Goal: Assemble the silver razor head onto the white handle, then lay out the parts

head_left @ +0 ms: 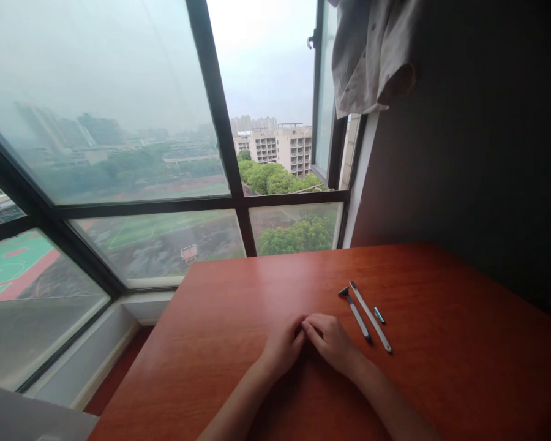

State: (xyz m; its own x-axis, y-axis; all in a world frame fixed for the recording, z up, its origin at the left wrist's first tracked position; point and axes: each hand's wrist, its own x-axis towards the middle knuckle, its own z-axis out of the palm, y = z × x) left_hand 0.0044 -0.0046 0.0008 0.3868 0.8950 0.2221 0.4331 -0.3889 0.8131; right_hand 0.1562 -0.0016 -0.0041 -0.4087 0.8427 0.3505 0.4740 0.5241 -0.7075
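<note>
My left hand [284, 344] and my right hand [331, 343] rest together on the table, their curled fingers meeting at the tips. Both are closed, and I see nothing held in them; the undersides of the fingers are hidden. Just right of my right hand lies a razor [359, 318] with a grey handle and a dark head at the far end. Beside it is a longer, slim, light grey toothbrush [371, 317], dark at its far tip. A small dark and teal piece, perhaps a razor cartridge [379, 315], lies to the right of the toothbrush.
The reddish-brown wooden table [239, 288] stands against large windows with dark frames [147, 208]. One window sash [326, 92] is swung open at the back right. Above it hangs a grey cloth garment [371, 61]. A dark wall [459, 153] borders the right side.
</note>
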